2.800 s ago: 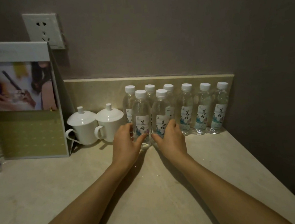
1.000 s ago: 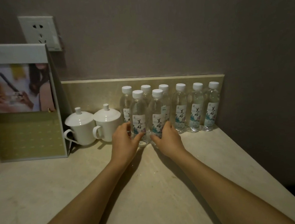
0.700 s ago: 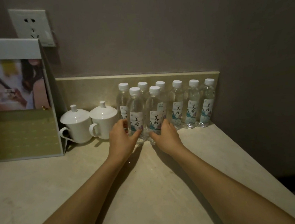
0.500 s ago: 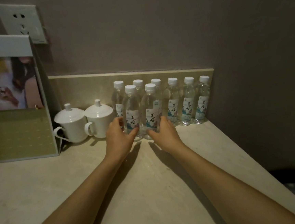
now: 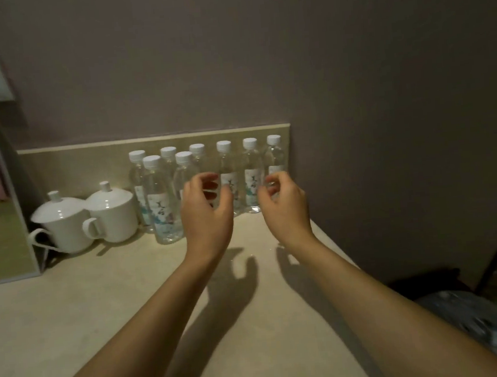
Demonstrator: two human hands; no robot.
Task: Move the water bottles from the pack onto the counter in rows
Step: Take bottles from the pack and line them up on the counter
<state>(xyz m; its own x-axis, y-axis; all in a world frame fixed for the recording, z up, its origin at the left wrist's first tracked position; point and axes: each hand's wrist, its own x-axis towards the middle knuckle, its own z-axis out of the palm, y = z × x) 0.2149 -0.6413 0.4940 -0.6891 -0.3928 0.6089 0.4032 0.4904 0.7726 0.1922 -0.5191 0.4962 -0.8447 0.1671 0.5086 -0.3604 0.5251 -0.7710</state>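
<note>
Eight bottles are stood on the counter at 12 o'clock: six by the wall, two in front. Nothing is held by the left hand or right hand; fingers are loosely curled. More bottles are prob. to be fetched next, w/ the pack not seen.

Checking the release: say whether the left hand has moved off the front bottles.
Yes. The left hand has lifted off and shifted right of the front-left bottle, holding nothing.

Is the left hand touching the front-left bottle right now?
Apart. The head view shows the left hand lifted, with counter visible between it and the front-left bottle.
</note>
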